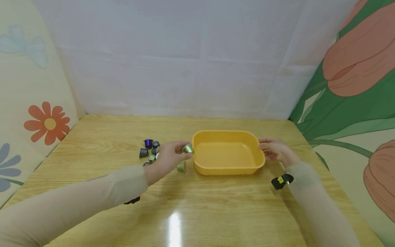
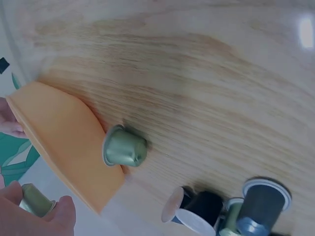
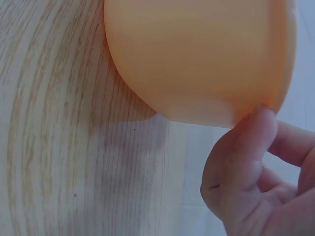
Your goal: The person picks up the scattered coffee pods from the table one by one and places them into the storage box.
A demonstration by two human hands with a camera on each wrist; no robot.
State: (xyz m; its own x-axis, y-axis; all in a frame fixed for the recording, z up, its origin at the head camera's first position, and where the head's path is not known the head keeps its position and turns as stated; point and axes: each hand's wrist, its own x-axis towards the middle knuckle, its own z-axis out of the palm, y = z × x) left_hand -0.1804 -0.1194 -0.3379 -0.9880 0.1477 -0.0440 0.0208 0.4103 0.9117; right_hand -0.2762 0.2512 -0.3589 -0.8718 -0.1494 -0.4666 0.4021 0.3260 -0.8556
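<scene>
Head view: green capsule [image 1: 188, 148], long axis slanting tubward, pinched in left hand [image 1: 168, 156]; relaxed right hand [image 1: 279, 151] against crosswise yellow tub [image 1: 228, 171].

From my distance I cannot read any text, brand or number. Behind the grip of the right hand [image 1: 279, 152], the black wrist device [image 1: 277, 184] carries a yellow patch [image 1: 280, 179], too small for reading. On the green capsule [image 1: 188, 149] in the left hand [image 1: 167, 157], I read nothing also.
</scene>
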